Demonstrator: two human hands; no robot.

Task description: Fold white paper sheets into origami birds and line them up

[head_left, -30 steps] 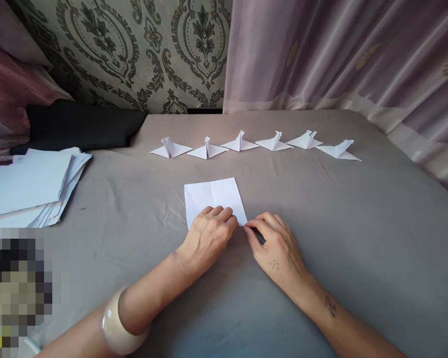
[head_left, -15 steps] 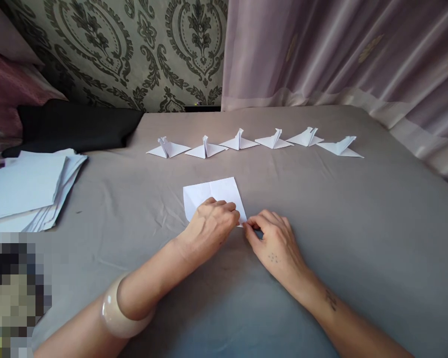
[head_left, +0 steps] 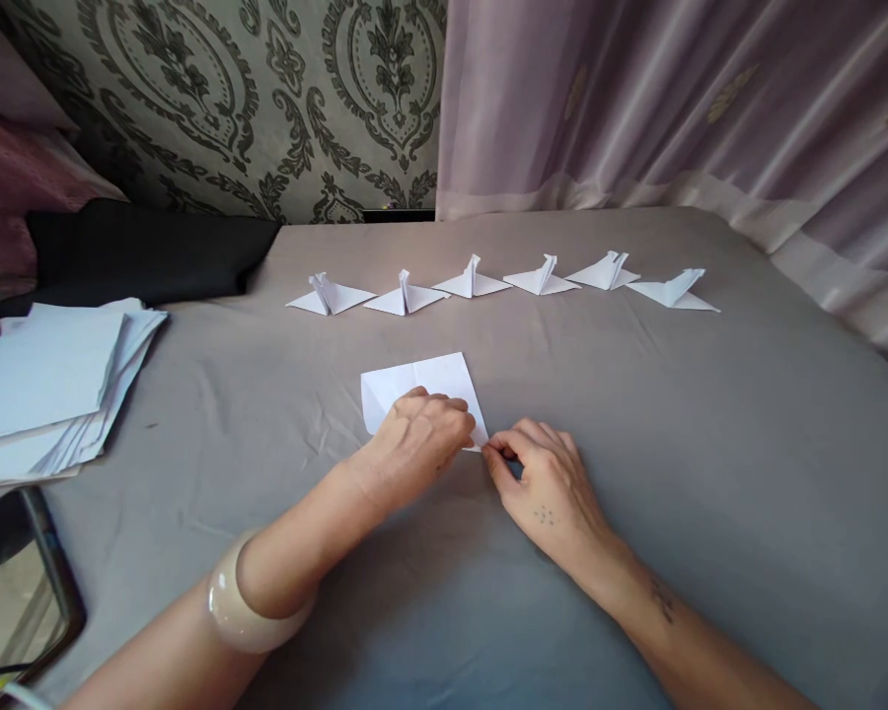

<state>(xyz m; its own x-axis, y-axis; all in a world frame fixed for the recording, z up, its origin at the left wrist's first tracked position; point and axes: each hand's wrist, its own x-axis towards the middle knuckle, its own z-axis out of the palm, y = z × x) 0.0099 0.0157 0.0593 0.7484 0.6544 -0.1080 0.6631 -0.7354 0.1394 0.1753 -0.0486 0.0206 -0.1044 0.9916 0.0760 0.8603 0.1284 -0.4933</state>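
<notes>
A creased white sheet of paper (head_left: 433, 377) lies flat on the grey cloth in front of me. My left hand (head_left: 425, 429) rests over its lower part with the fingers curled in, hiding that part of the sheet, and appears to grip it near the right edge. At the sheet's lower right corner, my right hand (head_left: 537, 459) pinches the paper between thumb and forefinger. Beyond the sheet stand several folded paper birds in a row, among them a paper bird (head_left: 407, 296) at the left and a paper bird (head_left: 673, 292) at the right end.
To the left lies a stack of white paper (head_left: 40, 370), with a black cloth (head_left: 148, 251) behind it. A dark-framed device with a shiny screen (head_left: 15, 602) sits at the lower left. Patterned wallpaper (head_left: 288, 108) and a mauve curtain (head_left: 599, 118) border the grey cloth (head_left: 673, 473).
Both hands hold nearly the same place on the paper. The view has shifted slightly, and the dark-framed device at the lower left now shows where a pixelated patch was.
</notes>
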